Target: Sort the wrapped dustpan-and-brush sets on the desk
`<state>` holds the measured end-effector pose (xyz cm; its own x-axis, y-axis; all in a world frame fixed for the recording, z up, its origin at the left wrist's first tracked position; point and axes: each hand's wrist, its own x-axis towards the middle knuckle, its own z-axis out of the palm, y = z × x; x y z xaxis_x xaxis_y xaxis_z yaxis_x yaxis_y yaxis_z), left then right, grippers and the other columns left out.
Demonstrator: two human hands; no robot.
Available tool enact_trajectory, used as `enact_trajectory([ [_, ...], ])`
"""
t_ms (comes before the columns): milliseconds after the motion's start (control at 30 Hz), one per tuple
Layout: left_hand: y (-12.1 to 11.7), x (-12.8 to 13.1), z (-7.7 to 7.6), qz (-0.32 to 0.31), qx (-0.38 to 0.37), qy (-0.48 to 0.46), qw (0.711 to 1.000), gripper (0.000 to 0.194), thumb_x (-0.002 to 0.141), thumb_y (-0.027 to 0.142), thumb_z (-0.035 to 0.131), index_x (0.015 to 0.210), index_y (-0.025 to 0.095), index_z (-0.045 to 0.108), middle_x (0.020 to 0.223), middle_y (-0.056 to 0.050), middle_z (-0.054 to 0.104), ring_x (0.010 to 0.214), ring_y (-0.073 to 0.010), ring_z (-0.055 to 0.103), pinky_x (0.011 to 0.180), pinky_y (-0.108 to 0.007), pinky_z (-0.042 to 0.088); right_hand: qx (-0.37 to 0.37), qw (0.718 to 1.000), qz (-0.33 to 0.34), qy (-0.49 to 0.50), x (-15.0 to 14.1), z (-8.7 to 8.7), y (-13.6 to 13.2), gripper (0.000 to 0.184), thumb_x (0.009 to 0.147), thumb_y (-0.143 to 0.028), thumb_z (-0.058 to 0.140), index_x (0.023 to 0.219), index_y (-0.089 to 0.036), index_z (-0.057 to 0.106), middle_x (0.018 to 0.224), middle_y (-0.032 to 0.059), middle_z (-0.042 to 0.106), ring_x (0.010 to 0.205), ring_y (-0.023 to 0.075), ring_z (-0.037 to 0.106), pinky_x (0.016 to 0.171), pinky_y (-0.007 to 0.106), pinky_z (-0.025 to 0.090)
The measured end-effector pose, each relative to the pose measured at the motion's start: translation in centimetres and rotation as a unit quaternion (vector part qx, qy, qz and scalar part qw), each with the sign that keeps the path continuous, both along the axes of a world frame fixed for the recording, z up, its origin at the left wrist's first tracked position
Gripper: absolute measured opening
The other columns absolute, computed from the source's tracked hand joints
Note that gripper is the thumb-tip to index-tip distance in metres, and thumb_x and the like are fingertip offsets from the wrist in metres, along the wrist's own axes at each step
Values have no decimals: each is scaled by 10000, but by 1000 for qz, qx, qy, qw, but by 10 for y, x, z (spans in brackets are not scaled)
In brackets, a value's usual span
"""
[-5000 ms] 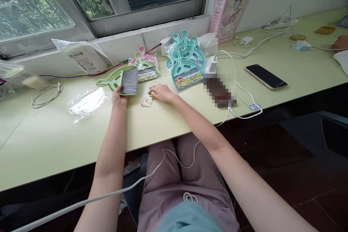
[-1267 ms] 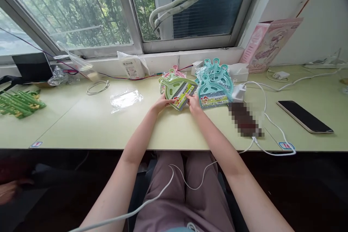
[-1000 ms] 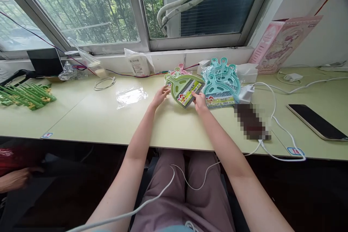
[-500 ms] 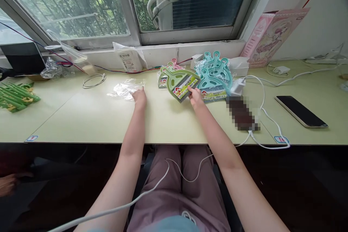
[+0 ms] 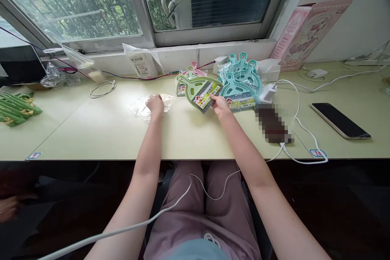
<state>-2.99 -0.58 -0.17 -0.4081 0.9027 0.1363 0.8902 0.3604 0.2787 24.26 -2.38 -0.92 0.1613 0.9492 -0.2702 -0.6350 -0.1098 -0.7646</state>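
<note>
My right hand (image 5: pixel 219 105) pinches the lower right edge of a green mini dustpan-and-brush set (image 5: pixel 199 91) with a yellow printed label. The set is tilted, its looped handle pointing up and left. My left hand (image 5: pixel 155 105) has its fingers curled in on a thin clear plastic bag (image 5: pixel 167 100) on the table; its fingertips are partly hidden. Beyond the green set lies a pink set (image 5: pixel 193 69) in clear wrapping. Several wrapped turquoise dustpan-and-brush sets (image 5: pixel 240 83) lie in a pile beside my right hand.
On the right are a phone (image 5: pixel 339 120), a white charger (image 5: pixel 268 92) with cables and a blurred-out dark object (image 5: pixel 273 124). Green packets (image 5: pixel 16 109) lie far left. A coiled cable (image 5: pixel 102 89) and a white bag (image 5: pixel 142 62) sit near the window.
My left hand has shifted slightly right and up, and the clear bag has moved right with it. My right hand still holds the green set in nearly the same place.
</note>
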Motion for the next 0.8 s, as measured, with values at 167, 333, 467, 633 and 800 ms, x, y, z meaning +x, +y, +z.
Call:
enact_trajectory([
  [167, -7, 21, 13, -29, 2, -17, 999, 371, 856, 133, 427, 1087, 94, 715, 1102, -238, 694, 1107, -344, 636, 913, -421, 472, -5, 1000, 22, -13, -3, -5, 2, 195, 842, -4, 619, 951, -165, 633, 766, -11, 719, 735, 119, 703, 792, 257, 633],
  [333, -10, 24, 10, -11, 18, 67, 998, 537, 848, 412, 564, 1259, 72, 622, 1144, -266, 667, 1108, -401, 607, 890, -455, 469, -10, 999, 15, -30, -1, -9, 6, 184, 820, -9, 643, 924, -160, 630, 752, -8, 712, 726, 126, 702, 774, 260, 632],
  [467, -5, 16, 10, -21, -99, 87, 991, 408, 816, 403, 608, 1091, 116, 704, 1106, -251, 675, 1066, -391, 621, 843, -425, 477, -6, 999, 12, -34, 1, -9, 5, 182, 817, 0, 644, 901, -161, 629, 726, -10, 704, 716, 127, 700, 755, 254, 632],
  [633, -8, 19, 14, -4, 59, 57, 997, 314, 920, 279, 445, 1068, 152, 691, 1069, -188, 698, 1011, -329, 648, 822, -384, 468, 5, 999, 22, -46, 1, -9, 4, 202, 784, 4, 685, 863, -168, 614, 712, -18, 698, 737, 141, 707, 790, 282, 632],
  [800, -19, 25, 23, 23, 232, -37, 972, 386, 1012, 344, 289, 1040, 186, 640, 976, -102, 707, 909, -246, 654, 811, -336, 453, 24, 996, 67, -58, 0, -6, 3, 155, 798, -20, 674, 833, -163, 624, 709, -4, 712, 765, 154, 715, 816, 315, 631],
])
